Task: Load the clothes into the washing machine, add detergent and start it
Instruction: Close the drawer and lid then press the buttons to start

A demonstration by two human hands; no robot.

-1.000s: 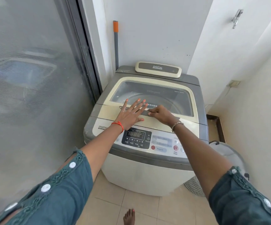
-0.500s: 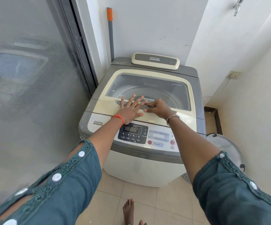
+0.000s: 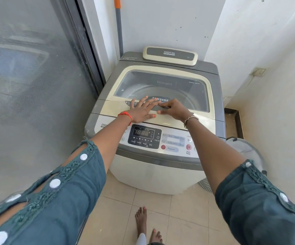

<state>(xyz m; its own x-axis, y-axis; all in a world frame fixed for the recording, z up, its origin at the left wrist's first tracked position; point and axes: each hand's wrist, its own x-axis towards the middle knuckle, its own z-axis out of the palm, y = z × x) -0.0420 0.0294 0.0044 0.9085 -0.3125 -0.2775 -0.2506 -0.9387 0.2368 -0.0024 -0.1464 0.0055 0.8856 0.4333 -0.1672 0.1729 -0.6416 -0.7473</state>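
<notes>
A cream and grey top-loading washing machine [image 3: 150,172] stands in a corner. Its lid [image 3: 160,76] with a glass window is down. My left hand [image 3: 141,111] lies flat on the lid's front edge, fingers spread over the grey handle [image 3: 158,107]. My right hand [image 3: 175,109] curls its fingertips at that handle's right part. The control panel [image 3: 145,137] shows 18:88, with a red Start/Pause button [image 3: 188,147] to its right. No clothes or detergent show.
A sliding glass door [image 3: 28,85] runs along the left. A grey pole with an orange top [image 3: 118,23] leans behind the machine. A grey basket [image 3: 245,152] sits on the floor at the right, against the wall. My bare feet [image 3: 143,225] are on the beige tiles.
The view has dipped and drawn closer to the machine. Both hands stay on the lid's handle; my right fingers have curled tighter at it. The lid is still down.
</notes>
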